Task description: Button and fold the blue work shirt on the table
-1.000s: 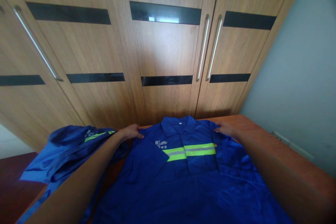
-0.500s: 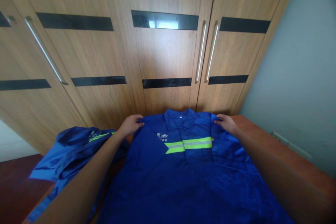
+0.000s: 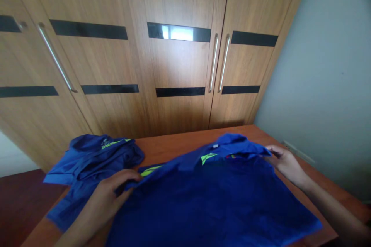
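A blue work shirt [image 3: 208, 197] with neon-yellow reflective stripes lies on a brown wooden table [image 3: 171, 146], its upper part folded towards me so the collar sits near the middle. My left hand [image 3: 111, 193] pinches the shirt's left shoulder edge. My right hand [image 3: 285, 162] grips the right shoulder edge by the collar. Both hands are closed on the fabric.
A second blue garment [image 3: 92, 158] with a yellow stripe lies crumpled at the table's left. Wooden wardrobe doors [image 3: 179, 65] with metal handles stand just behind the table. A grey wall [image 3: 324, 77] runs along the right.
Both hands have drawn the shirt's shoulders back from the far table edge towards me, folding the top over. The chest stripe and logo are mostly hidden, and bare table shows beyond the collar.
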{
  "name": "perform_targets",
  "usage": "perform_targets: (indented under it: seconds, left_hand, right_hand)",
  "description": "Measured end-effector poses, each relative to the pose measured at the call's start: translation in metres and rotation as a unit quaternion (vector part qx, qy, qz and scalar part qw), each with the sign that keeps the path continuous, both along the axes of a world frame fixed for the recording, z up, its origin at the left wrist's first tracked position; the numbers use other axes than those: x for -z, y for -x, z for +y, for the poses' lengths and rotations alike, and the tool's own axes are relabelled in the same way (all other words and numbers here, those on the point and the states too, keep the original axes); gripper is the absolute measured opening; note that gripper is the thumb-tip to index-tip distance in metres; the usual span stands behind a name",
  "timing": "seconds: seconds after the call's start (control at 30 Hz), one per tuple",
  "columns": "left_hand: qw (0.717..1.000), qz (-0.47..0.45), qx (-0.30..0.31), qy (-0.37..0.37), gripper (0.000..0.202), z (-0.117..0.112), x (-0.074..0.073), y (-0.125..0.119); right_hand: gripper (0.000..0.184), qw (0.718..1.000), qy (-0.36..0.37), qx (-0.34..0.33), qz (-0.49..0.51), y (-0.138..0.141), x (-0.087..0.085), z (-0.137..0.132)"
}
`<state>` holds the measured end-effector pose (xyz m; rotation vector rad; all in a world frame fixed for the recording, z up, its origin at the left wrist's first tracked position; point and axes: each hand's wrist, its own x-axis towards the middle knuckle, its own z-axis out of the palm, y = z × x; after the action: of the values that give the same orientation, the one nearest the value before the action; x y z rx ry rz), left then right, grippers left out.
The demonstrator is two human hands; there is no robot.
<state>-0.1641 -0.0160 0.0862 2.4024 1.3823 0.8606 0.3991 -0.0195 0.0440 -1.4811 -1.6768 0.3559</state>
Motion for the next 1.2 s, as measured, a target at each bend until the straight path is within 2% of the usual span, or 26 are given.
perform_targets:
  seconds: [0.07, 0.13, 0.23, 0.3, 0.43, 0.63, 0.87, 1.07, 1.2]
  left_hand:
    - [0.999, 0.027, 0.042, 0.007, 0.023, -0.020, 0.025, 0.004]
    - [0.995, 0.066, 0.072, 0.023, 0.030, -0.036, 0.046, 0.003]
    - [0.991, 0.112, 0.076, 0.021, 0.036, -0.050, 0.061, -0.002]
    - [0.990, 0.125, 0.073, 0.003, 0.039, -0.053, 0.061, -0.004]
    - [0.986, 0.141, 0.085, -0.032, 0.034, -0.045, 0.056, 0.003]
    - [0.984, 0.143, 0.070, -0.080, 0.034, -0.032, 0.058, 0.019]
    - [0.979, 0.119, 0.036, -0.159, 0.031, -0.017, 0.043, 0.020]
    - [0.975, 0.173, 0.083, -0.111, 0.032, -0.023, 0.050, 0.017]
    - [0.973, 0.199, 0.082, -0.086, 0.032, -0.031, 0.058, 0.017]
  right_hand:
    - [0.019, 0.996, 0.007, -0.010, -0.083, -0.002, 0.021, -0.033]
    - [0.036, 0.982, 0.005, -0.049, -0.182, -0.002, 0.043, -0.059]
    - [0.052, 0.950, -0.014, -0.059, -0.307, 0.002, 0.064, -0.082]
    - [0.055, 0.933, -0.022, -0.051, -0.355, 0.004, 0.067, -0.087]
    - [0.055, 0.917, -0.021, -0.062, -0.393, 0.008, 0.059, -0.084]
    - [0.053, 0.913, -0.011, -0.068, -0.403, 0.009, 0.052, -0.079]
    - [0.054, 0.916, -0.058, -0.033, -0.395, 0.011, 0.052, -0.075]
    - [0.051, 0.913, -0.031, -0.039, -0.406, 0.008, 0.065, -0.075]
    - [0.052, 0.913, -0.009, -0.023, -0.408, 0.003, 0.070, -0.075]
